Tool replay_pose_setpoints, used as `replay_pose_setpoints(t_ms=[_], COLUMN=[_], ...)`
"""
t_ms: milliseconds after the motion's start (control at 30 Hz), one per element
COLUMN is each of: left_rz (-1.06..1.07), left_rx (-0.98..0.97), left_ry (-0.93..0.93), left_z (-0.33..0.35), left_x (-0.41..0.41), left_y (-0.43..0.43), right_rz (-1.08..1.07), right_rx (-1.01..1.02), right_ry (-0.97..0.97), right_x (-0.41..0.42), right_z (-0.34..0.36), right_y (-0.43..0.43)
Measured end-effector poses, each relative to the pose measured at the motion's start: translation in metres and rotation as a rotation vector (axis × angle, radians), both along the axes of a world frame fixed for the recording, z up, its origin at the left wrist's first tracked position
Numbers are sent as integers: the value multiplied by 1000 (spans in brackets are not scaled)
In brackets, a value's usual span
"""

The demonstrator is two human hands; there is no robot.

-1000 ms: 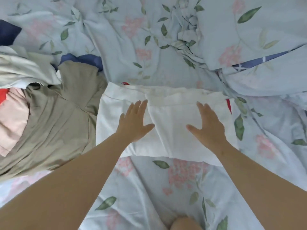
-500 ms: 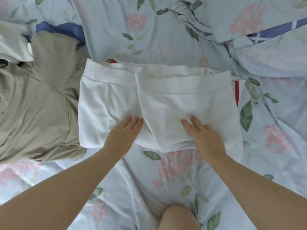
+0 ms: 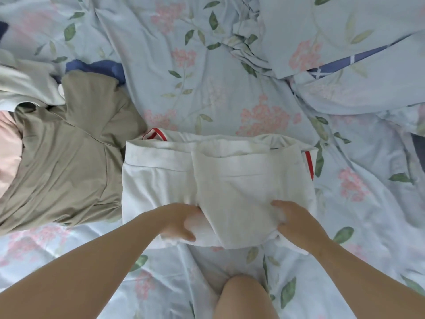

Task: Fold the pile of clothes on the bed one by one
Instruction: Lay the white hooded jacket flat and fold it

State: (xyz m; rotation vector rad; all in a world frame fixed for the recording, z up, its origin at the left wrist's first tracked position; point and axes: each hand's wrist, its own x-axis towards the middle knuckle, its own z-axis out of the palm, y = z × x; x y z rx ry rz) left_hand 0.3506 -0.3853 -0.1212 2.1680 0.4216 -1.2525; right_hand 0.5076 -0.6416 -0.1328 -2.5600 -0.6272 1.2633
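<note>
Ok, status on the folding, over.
Left hand, right hand: both grip near edge of white garment. Garment part-folded on bed. Olive garment alongside, touching, not blocking.

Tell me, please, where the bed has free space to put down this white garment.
Bare sheet lies beyond the white garment, between the olive garment and the rumpled bedding. Another patch lies right of the white garment. The left is crowded with piled clothes.
</note>
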Motion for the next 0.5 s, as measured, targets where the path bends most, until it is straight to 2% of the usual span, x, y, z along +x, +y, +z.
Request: replay_pose_setpoints(t_ms=[67,100,167,200,300,433,500], left_rz=[244,380,684,813,991,1060,1081], left_rx=[-44,-27,-29,-59,-83,3,27], left_ry=[-46,-92,-146,-158,-185,-246,-250], left_z=[-7,-12,-19,-22,-31,-40,-42], left_x=[-1,1,9,15,32,45,48], left_y=[-4,-7,-14,-18,-27,-28,-27], right_rz=[-278,-403,-634,-730,-899,-1025,-1004], right_rx=[-97,-185,-324,-321,-94,178,246], right_ry=[-208,-250,-186,-133,-101,-228,-298], right_x=[-4,-5,-8,-10,-11,2,9], right_z=[-5,-8,-19,-25,-34,-22,-16], right_y=[-14,-19,-25,-27,-29,-29,-31])
